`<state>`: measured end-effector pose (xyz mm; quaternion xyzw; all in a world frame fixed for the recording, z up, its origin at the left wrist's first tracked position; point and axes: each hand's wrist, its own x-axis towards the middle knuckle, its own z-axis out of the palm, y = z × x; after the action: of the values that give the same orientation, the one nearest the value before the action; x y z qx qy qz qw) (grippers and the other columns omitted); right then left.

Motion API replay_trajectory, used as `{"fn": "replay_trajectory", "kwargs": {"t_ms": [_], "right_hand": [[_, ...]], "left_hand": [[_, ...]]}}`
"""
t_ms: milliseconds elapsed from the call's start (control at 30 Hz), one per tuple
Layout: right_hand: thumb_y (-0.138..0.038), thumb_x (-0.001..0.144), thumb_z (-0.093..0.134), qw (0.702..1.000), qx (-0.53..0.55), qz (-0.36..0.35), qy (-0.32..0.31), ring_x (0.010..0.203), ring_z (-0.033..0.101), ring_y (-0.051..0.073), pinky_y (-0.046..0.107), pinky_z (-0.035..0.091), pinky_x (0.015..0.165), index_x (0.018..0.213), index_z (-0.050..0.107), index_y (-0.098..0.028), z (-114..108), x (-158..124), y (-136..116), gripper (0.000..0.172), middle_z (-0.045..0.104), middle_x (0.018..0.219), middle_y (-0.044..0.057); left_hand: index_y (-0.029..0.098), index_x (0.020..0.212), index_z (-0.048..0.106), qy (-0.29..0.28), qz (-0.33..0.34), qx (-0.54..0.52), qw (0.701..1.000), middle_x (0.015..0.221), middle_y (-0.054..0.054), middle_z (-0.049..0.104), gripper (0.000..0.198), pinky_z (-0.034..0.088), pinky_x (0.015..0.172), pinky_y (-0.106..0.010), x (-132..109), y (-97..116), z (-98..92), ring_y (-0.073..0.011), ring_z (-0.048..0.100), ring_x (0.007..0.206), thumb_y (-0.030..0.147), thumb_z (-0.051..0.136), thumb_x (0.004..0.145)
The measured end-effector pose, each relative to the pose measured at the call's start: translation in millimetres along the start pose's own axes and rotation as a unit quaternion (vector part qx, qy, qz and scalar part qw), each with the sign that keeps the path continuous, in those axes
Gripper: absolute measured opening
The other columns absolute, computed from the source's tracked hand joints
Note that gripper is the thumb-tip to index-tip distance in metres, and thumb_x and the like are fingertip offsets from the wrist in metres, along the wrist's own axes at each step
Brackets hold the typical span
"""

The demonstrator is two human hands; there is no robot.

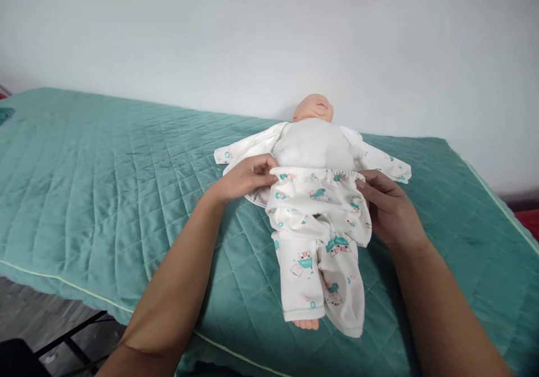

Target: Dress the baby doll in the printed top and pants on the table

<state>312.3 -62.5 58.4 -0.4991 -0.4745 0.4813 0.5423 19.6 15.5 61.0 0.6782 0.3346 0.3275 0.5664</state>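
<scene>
A baby doll [314,144] lies on its back, its head toward the wall. White baby pants [318,203] with teal and pink prints cover its legs, the waistband at the lower belly. My left hand [248,179] pinches the waistband at its left end. At the right end, my right hand [385,203] grips the waistband between thumb and fingers. A printed white shirt [383,161] lies spread open under the doll, sleeves out to both sides. Toes of one foot [306,325] stick out of the left pant leg; the other foot is hidden.
A quilted teal cover [113,180] lies over the bed, with pale piping along its edge. Behind it stands a white wall [210,40]. Dark metal legs [69,338] show below the front edge at left, above a grey floor.
</scene>
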Motion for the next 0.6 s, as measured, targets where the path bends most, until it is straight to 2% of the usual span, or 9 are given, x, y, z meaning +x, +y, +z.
{"fn": "replay_trajectory", "kwargs": {"t_ms": [100, 200, 267, 333, 467, 533, 600], "right_hand": [[-0.035, 0.077, 0.082, 0.998, -0.01, -0.022, 0.06, 0.06, 0.056, 0.014, 0.028, 0.045, 0.054, 0.086, 0.069, -0.026, 2.4, 3.8, 5.2, 0.018, 0.063, 0.074, -0.003], [-0.038, 0.075, 0.083, 0.991, -0.007, -0.03, 0.13, 0.052, 0.049, 0.012, 0.026, 0.037, 0.044, 0.087, 0.067, -0.027, 5.9, 7.6, 11.6, 0.023, 0.06, 0.071, -0.004], [-0.042, 0.075, 0.084, 0.988, -0.003, -0.015, 0.152, 0.048, 0.044, 0.01, 0.025, 0.032, 0.039, 0.089, 0.067, -0.027, 7.7, 9.6, 15.1, 0.027, 0.058, 0.069, -0.004], [-0.044, 0.074, 0.084, 0.989, -0.014, 0.014, 0.147, 0.047, 0.044, 0.01, 0.024, 0.031, 0.037, 0.088, 0.067, -0.026, 7.2, 10.9, 16.1, 0.029, 0.059, 0.068, -0.004], [-0.046, 0.071, 0.084, 0.989, -0.073, 0.097, 0.084, 0.05, 0.052, 0.012, 0.026, 0.045, 0.043, 0.081, 0.064, -0.023, -1.4, 12.5, 10.8, 0.032, 0.062, 0.069, -0.002], [-0.041, 0.071, 0.082, 0.986, -0.115, 0.108, 0.05, 0.054, 0.056, 0.014, 0.027, 0.047, 0.047, 0.082, 0.063, -0.023, -6.0, 13.8, 7.9, 0.028, 0.065, 0.07, -0.001], [-0.032, 0.071, 0.077, 0.977, -0.189, 0.093, 0.035, 0.059, 0.059, 0.015, 0.026, 0.047, 0.049, 0.084, 0.063, -0.023, -8.3, 16.3, 8.1, 0.021, 0.069, 0.075, 0.0]], "left_hand": [[0.021, 0.082, 0.051, 0.133, 0.029, -0.029, 0.99, 0.069, 0.004, 0.054, 0.021, 0.041, 0.058, -0.023, 7.6, -10.3, 2.4, -0.0111, 0.052, 0.063, 0.03, 0.07, 0.08], [0.023, 0.081, 0.043, 0.272, 0.023, -0.03, 0.962, 0.066, 0.006, 0.047, 0.02, 0.035, 0.054, -0.022, 17.4, -19.5, 11.3, -0.0102, 0.045, 0.057, 0.021, 0.063, 0.081], [0.023, 0.082, 0.043, 0.31, -0.003, -0.02, 0.95, 0.068, 0.006, 0.047, 0.018, 0.033, 0.054, -0.021, 22.7, -23.2, 18.2, -0.0103, 0.043, 0.058, 0.02, 0.061, 0.082], [0.023, 0.082, 0.045, 0.304, -0.04, -0.006, 0.952, 0.07, 0.005, 0.049, 0.016, 0.034, 0.055, -0.021, 25.9, -24.6, 23.4, -0.0108, 0.043, 0.061, 0.023, 0.061, 0.084], [0.021, 0.086, 0.055, 0.27, -0.095, 0.027, 0.958, 0.078, 0.001, 0.06, 0.01, 0.04, 0.06, -0.023, 25.7, -18.4, 26.5, -0.0139, 0.055, 0.073, 0.027, 0.064, 0.084], [0.02, 0.091, 0.062, 0.241, -0.117, 0.033, 0.963, 0.083, -0.001, 0.067, 0.011, 0.044, 0.063, -0.024, 23.5, -11.8, 26.4, -0.0165, 0.061, 0.079, 0.027, 0.063, 0.084], [0.018, 0.091, 0.067, 0.202, -0.145, 0.038, 0.968, 0.081, -0.002, 0.07, 0.012, 0.045, 0.064, -0.025, 21.5, -5.8, 26.0, -0.0176, 0.063, 0.077, 0.026, 0.063, 0.082]]}}
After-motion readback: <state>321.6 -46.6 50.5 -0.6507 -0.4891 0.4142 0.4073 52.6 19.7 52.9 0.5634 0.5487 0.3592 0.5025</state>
